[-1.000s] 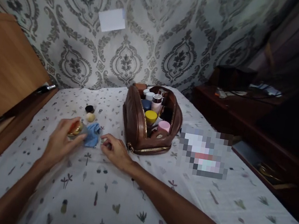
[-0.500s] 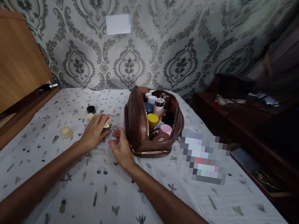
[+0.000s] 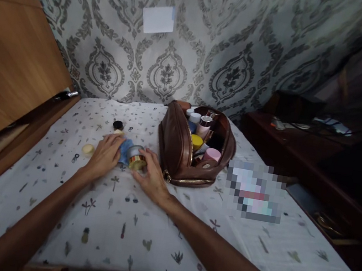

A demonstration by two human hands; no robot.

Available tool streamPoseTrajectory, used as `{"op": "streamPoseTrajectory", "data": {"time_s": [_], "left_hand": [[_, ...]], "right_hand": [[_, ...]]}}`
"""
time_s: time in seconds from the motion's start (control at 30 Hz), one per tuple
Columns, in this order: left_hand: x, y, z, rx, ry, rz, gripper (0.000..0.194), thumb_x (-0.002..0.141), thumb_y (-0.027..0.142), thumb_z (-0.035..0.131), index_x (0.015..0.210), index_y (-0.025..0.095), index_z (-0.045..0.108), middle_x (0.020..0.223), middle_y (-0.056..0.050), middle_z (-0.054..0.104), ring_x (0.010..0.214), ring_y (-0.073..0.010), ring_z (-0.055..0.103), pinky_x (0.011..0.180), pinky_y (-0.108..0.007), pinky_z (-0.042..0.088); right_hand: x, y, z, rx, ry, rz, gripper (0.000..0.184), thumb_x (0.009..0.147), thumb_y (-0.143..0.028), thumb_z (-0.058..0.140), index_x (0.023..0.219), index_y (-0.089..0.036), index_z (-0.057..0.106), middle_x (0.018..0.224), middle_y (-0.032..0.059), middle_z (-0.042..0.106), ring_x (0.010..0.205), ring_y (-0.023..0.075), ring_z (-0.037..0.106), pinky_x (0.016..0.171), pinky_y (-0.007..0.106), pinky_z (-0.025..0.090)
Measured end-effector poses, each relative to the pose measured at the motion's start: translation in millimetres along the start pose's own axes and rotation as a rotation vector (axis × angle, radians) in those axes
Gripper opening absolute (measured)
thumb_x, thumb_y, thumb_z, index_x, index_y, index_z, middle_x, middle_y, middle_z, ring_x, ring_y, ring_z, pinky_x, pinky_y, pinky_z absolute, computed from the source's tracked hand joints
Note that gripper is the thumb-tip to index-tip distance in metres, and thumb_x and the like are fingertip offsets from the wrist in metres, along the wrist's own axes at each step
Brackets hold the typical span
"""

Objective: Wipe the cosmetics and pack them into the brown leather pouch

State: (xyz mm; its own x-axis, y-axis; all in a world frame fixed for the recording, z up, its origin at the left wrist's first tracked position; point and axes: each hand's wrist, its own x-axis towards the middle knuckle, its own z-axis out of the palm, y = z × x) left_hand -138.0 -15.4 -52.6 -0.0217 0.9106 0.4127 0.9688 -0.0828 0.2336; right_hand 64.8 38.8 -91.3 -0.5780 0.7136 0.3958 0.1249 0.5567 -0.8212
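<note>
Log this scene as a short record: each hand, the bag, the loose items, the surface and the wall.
Left hand: the left hand is at the blue cloth; its grip is unclear
Right hand: the right hand holds a gold-banded jar
Bag: brown bag, unzipped, containers inside, including ones with a yellow lid and a pink lid
Loose items: black-topped item; pale round item beside the left hand
Surface: white printed tablecloth
Wall: patterned, with white paper
</note>
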Motion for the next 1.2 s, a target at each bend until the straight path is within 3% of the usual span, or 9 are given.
{"op": "streamPoseTrajectory", "data": {"time_s": [0.17,0.43,0.57,0.67,0.77,0.83,1.0,1.07,1.2], "left_hand": [[-7,-21,7.3,-0.025,-0.153,-0.028,0.035,0.095,0.024,0.041,0.125,0.019,0.059,0.126,-0.012,0.063,0.118,-0.0290,0.059,0.101,-0.047,0.050],[-8,-7,-2.4,-0.161,-0.022,-0.015,0.015,0.083,0.021,0.052,0.097,0.021,0.057,0.098,-0.004,0.063,0.089,-0.0223,0.061,0.078,-0.035,0.050],[-8,0,-6.3,-0.257,0.108,0.073,0.015,0.088,0.024,0.053,0.102,0.020,0.059,0.101,-0.006,0.062,0.096,-0.0234,0.061,0.083,-0.036,0.051],[-9,4,-6.6,-0.330,0.176,0.165,0.020,0.096,0.027,0.051,0.110,0.020,0.063,0.107,-0.008,0.062,0.106,-0.0244,0.059,0.093,-0.038,0.050],[-12,10,-0.6,-0.392,0.151,0.259,0.027,0.102,0.028,0.045,0.118,0.022,0.065,0.117,-0.010,0.061,0.115,-0.0239,0.058,0.101,-0.039,0.048],[-14,11,5.2,-0.416,0.070,0.283,0.033,0.102,0.031,0.045,0.131,0.024,0.060,0.130,-0.011,0.056,0.123,-0.0243,0.055,0.105,-0.039,0.047],[-17,5,13.3,-0.461,-0.105,0.230,0.053,0.101,0.034,0.046,0.153,0.025,0.036,0.146,-0.015,0.047,0.135,-0.0267,0.049,0.110,-0.041,0.046],[-16,1,13.4,-0.471,-0.091,0.180,0.051,0.102,0.032,0.043,0.151,0.023,0.036,0.143,-0.014,0.052,0.130,-0.0266,0.054,0.108,-0.041,0.047],[-15,-2,9.3,-0.411,0.062,-0.021,0.042,0.098,0.036,0.051,0.136,0.019,0.049,0.116,-0.010,0.068,0.094,-0.0234,0.068,0.080,-0.036,0.056]], "right_hand": [[0,2,2,-0.018,0.017,-0.021,0.060,0.083,-0.025,0.071,0.138,-0.024,0.050,0.133,0.0127,0.055,0.131,0.0270,0.053,0.112,0.046,0.043],[12,6,6,-0.074,0.040,0.156,0.076,0.079,-0.043,0.073,0.143,-0.017,0.041,0.139,0.0178,0.055,0.130,0.0318,0.055,0.111,0.049,0.044],[17,4,-2,-0.020,-0.003,0.206,0.072,0.078,-0.033,0.071,0.141,-0.019,0.040,0.124,0.0135,0.065,0.111,0.0281,0.066,0.101,0.047,0.052],[12,4,-6,0.018,-0.038,0.120,0.077,0.073,-0.023,0.070,0.143,-0.018,0.037,0.137,0.0160,0.058,0.125,0.0283,0.060,0.109,0.046,0.047],[5,8,-7,0.007,-0.068,0.040,0.070,0.074,-0.021,0.068,0.139,-0.018,0.042,0.139,0.0153,0.057,0.131,0.0288,0.056,0.114,0.048,0.042],[3,12,-6,0.036,-0.052,0.022,0.064,0.076,-0.022,0.067,0.136,-0.020,0.045,0.136,0.0133,0.059,0.129,0.0278,0.057,0.114,0.048,0.042],[2,20,-2,0.110,0.024,0.054,0.064,0.074,-0.023,0.071,0.134,-0.022,0.047,0.135,0.0120,0.056,0.128,0.0268,0.057,0.111,0.046,0.046],[2,20,0,0.132,0.052,0.107,0.065,0.074,-0.024,0.072,0.133,-0.022,0.044,0.132,0.0124,0.056,0.124,0.0267,0.059,0.109,0.047,0.048],[0,18,3,0.185,0.078,0.179,0.056,0.074,-0.025,0.073,0.122,-0.022,0.045,0.118,0.0090,0.061,0.110,0.0248,0.065,0.101,0.046,0.053]]}}
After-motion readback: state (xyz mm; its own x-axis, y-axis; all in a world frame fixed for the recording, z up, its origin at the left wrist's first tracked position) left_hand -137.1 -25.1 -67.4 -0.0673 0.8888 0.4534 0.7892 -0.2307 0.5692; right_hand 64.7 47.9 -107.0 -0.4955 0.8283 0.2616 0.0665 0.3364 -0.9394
